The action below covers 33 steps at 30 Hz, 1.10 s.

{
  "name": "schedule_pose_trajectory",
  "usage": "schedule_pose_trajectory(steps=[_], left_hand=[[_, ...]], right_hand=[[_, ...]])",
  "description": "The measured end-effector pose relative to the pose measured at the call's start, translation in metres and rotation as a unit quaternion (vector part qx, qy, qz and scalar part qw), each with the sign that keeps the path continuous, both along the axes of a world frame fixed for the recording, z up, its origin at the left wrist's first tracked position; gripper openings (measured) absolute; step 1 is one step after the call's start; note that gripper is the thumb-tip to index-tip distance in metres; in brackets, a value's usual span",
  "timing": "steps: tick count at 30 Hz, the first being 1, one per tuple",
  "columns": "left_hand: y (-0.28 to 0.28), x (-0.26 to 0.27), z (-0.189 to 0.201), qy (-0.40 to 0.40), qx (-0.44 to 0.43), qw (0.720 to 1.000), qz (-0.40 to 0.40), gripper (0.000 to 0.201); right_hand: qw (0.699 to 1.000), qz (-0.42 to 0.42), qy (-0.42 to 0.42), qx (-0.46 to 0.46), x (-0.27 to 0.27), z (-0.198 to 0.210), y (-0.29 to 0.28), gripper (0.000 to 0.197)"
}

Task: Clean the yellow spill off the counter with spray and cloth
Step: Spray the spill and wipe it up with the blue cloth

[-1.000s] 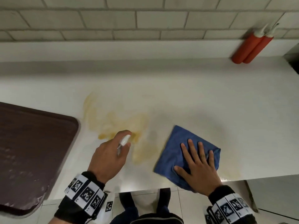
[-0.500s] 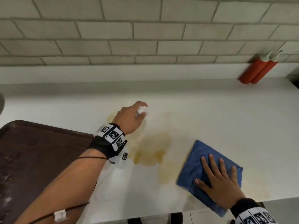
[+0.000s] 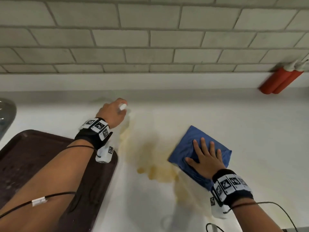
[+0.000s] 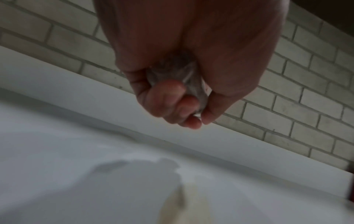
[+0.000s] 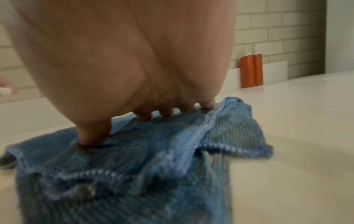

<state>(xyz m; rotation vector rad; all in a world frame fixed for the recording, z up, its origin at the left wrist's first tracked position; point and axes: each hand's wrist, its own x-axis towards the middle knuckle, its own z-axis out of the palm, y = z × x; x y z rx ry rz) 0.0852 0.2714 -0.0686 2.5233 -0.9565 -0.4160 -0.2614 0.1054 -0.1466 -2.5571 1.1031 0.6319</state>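
Gripping small spray bottle [image 3: 122, 107] in left hand [image 3: 112, 114], fingers curled round it, above far end of yellow spill [image 3: 150, 163] on white counter [image 3: 250, 131]. Pressing blue cloth [image 3: 189, 148], just right of spill, under right hand [image 3: 206, 159], fingers straight and spread. Beside 2 red squeeze bottles [image 3: 279, 82] at wall.

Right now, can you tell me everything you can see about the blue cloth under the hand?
The blue ribbed cloth looks like soft microfibre with a paler stitched hem. It is folded into a rough square, lying flat but a bit rumpled on the white counter, just right of the yellow spill, its near corner reaching the counter's front edge. The right hand presses on it with fingers spread flat. In the right wrist view its near part looks darker, maybe damp.
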Motion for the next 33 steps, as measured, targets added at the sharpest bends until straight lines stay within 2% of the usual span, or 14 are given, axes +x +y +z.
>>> schedule_pose_trajectory(steps=[5,8,10,14,18,21,25,29,33], left_hand=[[0.033,0.008,-0.004,0.054,-0.006,0.998,0.009,0.024],[0.05,0.008,-0.001,0.055,-0.017,0.997,0.043,0.02],[0.06,0.004,0.0,0.064,-0.047,0.995,0.062,0.018],[0.076,-0.013,0.004,0.138,-0.126,0.979,0.08,0.023],[0.083,-0.024,-0.004,0.061,-0.087,0.988,0.11,0.028],[0.086,-0.036,-0.006,0.028,-0.054,0.991,0.116,0.021],[0.089,-0.05,-0.005,0.05,-0.1,0.988,0.108,0.021],[0.092,-0.061,0.0,0.073,-0.102,0.986,0.108,0.027],[0.105,-0.072,0.003,0.063,-0.125,0.979,0.147,0.029]], right_hand=[[1.0,0.023,-0.003,0.005,0.062,-0.001,-0.016,0.086],[0.999,0.035,-0.001,0.013,0.096,0.001,-0.021,0.087],[0.999,0.047,0.001,0.014,0.116,0.001,-0.023,0.087],[0.997,0.071,0.002,0.012,0.148,0.001,-0.022,0.087],[0.996,0.092,-0.005,0.016,0.173,0.001,-0.011,0.086],[0.994,0.105,-0.007,0.015,0.183,0.0,-0.002,0.084],[0.994,0.112,0.004,0.018,0.189,0.004,-0.007,0.086],[0.992,0.119,0.014,0.034,0.217,0.015,-0.006,0.088],[0.983,0.177,0.011,0.048,0.241,0.015,0.014,0.086]])
